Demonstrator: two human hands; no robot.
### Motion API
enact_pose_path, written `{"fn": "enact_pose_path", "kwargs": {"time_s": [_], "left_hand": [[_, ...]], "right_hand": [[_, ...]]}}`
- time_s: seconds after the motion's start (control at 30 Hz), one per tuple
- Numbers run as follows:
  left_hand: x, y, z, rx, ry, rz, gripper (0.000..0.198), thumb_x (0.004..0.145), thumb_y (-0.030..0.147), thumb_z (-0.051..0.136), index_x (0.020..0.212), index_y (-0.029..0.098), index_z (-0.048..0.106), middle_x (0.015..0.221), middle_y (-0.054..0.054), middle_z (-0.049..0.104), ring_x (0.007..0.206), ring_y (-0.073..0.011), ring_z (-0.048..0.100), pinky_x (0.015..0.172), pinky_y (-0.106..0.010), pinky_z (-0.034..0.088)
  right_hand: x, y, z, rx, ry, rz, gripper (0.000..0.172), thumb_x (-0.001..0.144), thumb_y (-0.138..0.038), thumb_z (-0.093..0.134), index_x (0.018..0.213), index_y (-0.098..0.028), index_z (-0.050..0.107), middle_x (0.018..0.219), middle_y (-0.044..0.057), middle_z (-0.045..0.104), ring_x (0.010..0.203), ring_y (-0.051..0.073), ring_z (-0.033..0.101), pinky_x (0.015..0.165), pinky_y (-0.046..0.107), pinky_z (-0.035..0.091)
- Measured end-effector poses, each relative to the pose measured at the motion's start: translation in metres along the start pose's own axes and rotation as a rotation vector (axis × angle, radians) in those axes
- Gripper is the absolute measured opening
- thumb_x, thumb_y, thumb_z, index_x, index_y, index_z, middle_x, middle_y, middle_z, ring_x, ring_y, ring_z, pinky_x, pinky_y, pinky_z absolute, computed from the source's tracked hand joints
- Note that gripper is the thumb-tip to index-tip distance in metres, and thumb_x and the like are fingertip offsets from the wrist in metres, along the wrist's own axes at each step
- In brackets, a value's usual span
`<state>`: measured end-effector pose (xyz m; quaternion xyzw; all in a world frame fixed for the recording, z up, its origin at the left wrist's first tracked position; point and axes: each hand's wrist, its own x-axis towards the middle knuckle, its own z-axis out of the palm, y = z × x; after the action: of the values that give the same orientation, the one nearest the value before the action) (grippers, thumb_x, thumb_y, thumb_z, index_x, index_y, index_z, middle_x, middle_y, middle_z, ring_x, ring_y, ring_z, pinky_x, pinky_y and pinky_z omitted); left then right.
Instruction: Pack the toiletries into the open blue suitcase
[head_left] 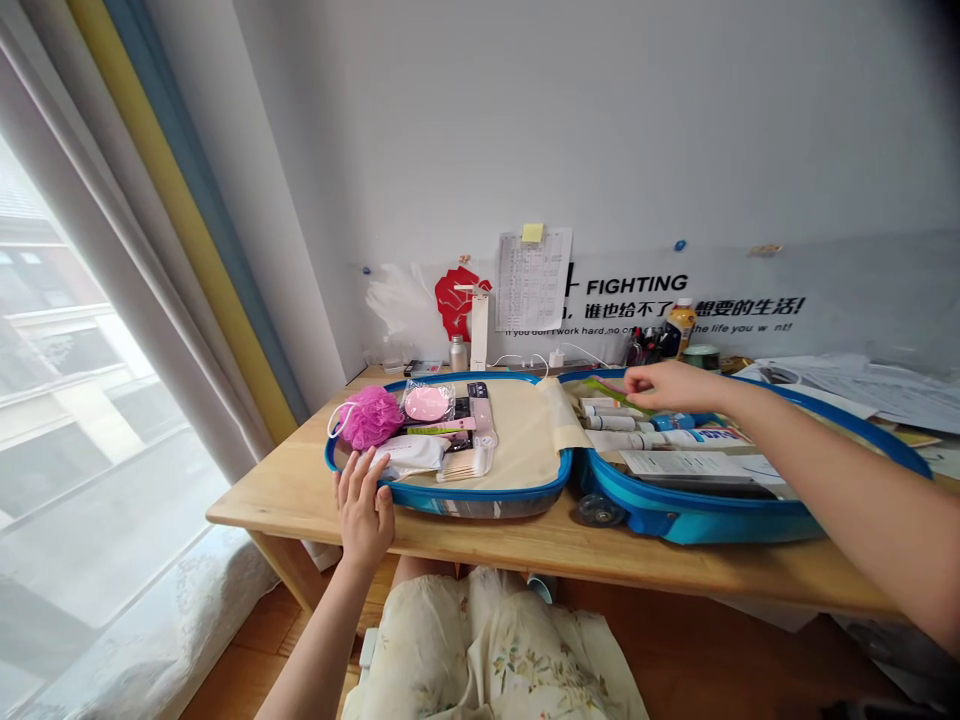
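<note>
A blue suitcase (480, 492) lies spread open on the table, one half on each side of its hinge. My left hand (365, 508) rests with fingers apart on the front left rim, close to a magenta bath puff (371, 418) and a white soft pack (411, 455). Cotton swabs (461, 464) and a pink round item (428, 403) in clear wrap are also in that half. Over the back of the right half, my right hand (654, 386) has its fingers pinched together beside a slim green item (611, 392). What they hold is unclear. Below it lie white tubes (611, 423) and a blue bottle (673, 422).
Behind the suitcase stand a silver bottle (458, 353), a white lamp (479, 330), a charger (556, 357) with cables and an orange drink bottle (679, 328). Papers (840, 385) spread at the right. The wooden table's front edge (465, 548) runs above my lap.
</note>
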<state>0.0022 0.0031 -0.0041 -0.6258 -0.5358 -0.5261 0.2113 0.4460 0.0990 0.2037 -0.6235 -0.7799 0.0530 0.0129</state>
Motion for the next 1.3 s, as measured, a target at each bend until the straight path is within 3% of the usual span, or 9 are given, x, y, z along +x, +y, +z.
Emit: {"fn": "enact_pose_path", "kwargs": {"time_s": [0.2, 0.47, 0.67, 0.87, 1.17, 1.3], "left_hand": [[0.001, -0.001, 0.001, 0.015, 0.001, 0.031, 0.044, 0.102, 0.038, 0.032, 0.131, 0.021, 0.059, 0.138, -0.013, 0.058, 0.142, -0.0277, 0.037, 0.119, -0.049, 0.020], [0.000, 0.000, 0.000, 0.024, -0.013, 0.004, 0.047, 0.102, 0.041, 0.029, 0.131, 0.020, 0.059, 0.137, -0.013, 0.058, 0.142, -0.0276, 0.037, 0.120, -0.049, 0.020], [0.000, -0.002, 0.000, 0.017, -0.011, 0.025, 0.046, 0.101, 0.039, 0.030, 0.132, 0.020, 0.059, 0.139, -0.013, 0.057, 0.142, -0.0272, 0.037, 0.120, -0.049, 0.020], [0.000, 0.000, 0.000, 0.029, -0.002, 0.048, 0.044, 0.102, 0.037, 0.031, 0.131, 0.020, 0.059, 0.139, -0.013, 0.057, 0.142, -0.0267, 0.037, 0.119, -0.048, 0.020], [-0.001, -0.001, 0.000, 0.023, -0.010, 0.043, 0.045, 0.102, 0.038, 0.030, 0.131, 0.019, 0.059, 0.139, -0.013, 0.056, 0.143, -0.0268, 0.035, 0.119, -0.048, 0.021], [-0.001, -0.002, 0.000, 0.020, -0.008, 0.035, 0.045, 0.102, 0.038, 0.030, 0.132, 0.019, 0.058, 0.139, -0.013, 0.056, 0.143, -0.0271, 0.036, 0.119, -0.048, 0.021]], "right_hand": [[0.029, -0.075, 0.003, 0.122, -0.002, -0.244, 0.006, 0.083, -0.017, 0.051, 0.085, -0.023, 0.053, 0.083, 0.001, 0.070, 0.065, 0.012, 0.059, 0.060, 0.024, 0.040], [0.073, -0.182, 0.038, 0.007, -0.025, -0.543, 0.006, 0.079, -0.020, 0.062, 0.085, -0.020, 0.062, 0.099, 0.003, 0.070, 0.083, 0.013, 0.059, 0.068, 0.021, 0.038], [0.099, -0.237, 0.065, -0.092, -0.035, -0.633, 0.021, 0.077, -0.012, 0.061, 0.096, -0.018, 0.068, 0.108, 0.006, 0.071, 0.094, 0.017, 0.062, 0.069, 0.023, 0.037], [0.110, -0.258, 0.083, -0.136, -0.063, -0.682, 0.036, 0.073, -0.008, 0.063, 0.107, -0.020, 0.069, 0.107, 0.005, 0.072, 0.092, 0.018, 0.064, 0.068, 0.024, 0.040], [0.105, -0.245, 0.079, -0.085, -0.047, -0.831, 0.034, 0.085, -0.011, 0.052, 0.111, -0.019, 0.074, 0.120, 0.008, 0.068, 0.110, 0.019, 0.061, 0.091, 0.027, 0.042], [0.099, -0.244, 0.090, -0.066, -0.112, -0.898, 0.039, 0.083, -0.006, 0.051, 0.111, -0.021, 0.075, 0.117, 0.004, 0.071, 0.105, 0.015, 0.063, 0.088, 0.022, 0.043]]}}
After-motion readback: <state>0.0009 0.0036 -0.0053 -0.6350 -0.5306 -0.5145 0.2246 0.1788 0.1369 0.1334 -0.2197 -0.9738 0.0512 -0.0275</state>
